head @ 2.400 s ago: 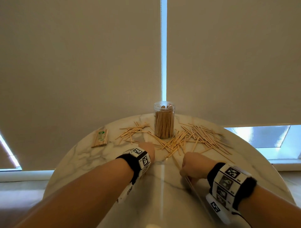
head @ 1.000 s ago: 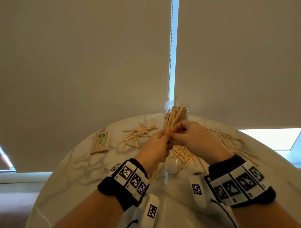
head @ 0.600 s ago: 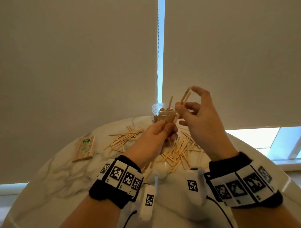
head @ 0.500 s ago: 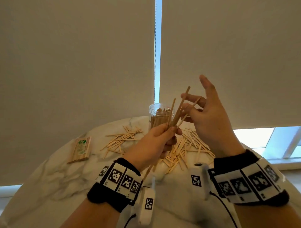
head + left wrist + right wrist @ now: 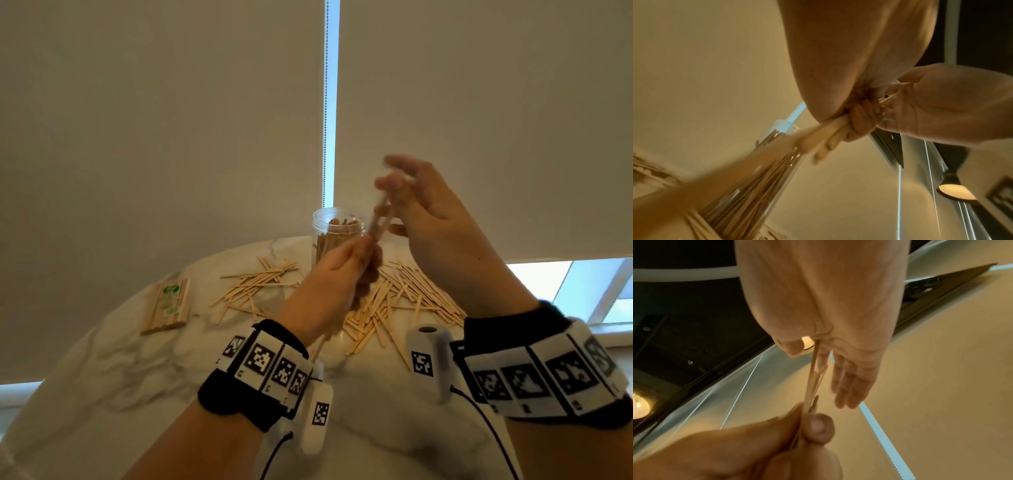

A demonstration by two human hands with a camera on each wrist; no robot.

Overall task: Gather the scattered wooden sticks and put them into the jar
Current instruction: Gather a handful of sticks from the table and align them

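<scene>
A clear jar (image 5: 337,233) partly filled with upright wooden sticks stands at the far middle of the marble table (image 5: 137,359). In front of it my left hand (image 5: 366,250) grips a small bundle of sticks (image 5: 380,219), held upright above the table. My right hand (image 5: 394,192) hovers over the bundle, blurred, its fingers straight and its thumb and palm touching the stick tops. The right wrist view shows the bundle (image 5: 812,379) running from the left hand's pinch (image 5: 807,423) up to the right palm. Loose sticks lie left (image 5: 257,284) and right (image 5: 404,301) of the jar.
A wrapped pack of sticks (image 5: 168,305) lies at the table's far left. Closed roller blinds hang right behind the table, with a bright window strip at the lower right. The jar (image 5: 756,194) looms close in the left wrist view.
Both hands rose from the table with sticks. In the last half second the fanned sticks closed into one bundle and my right hand came down onto their tops.
</scene>
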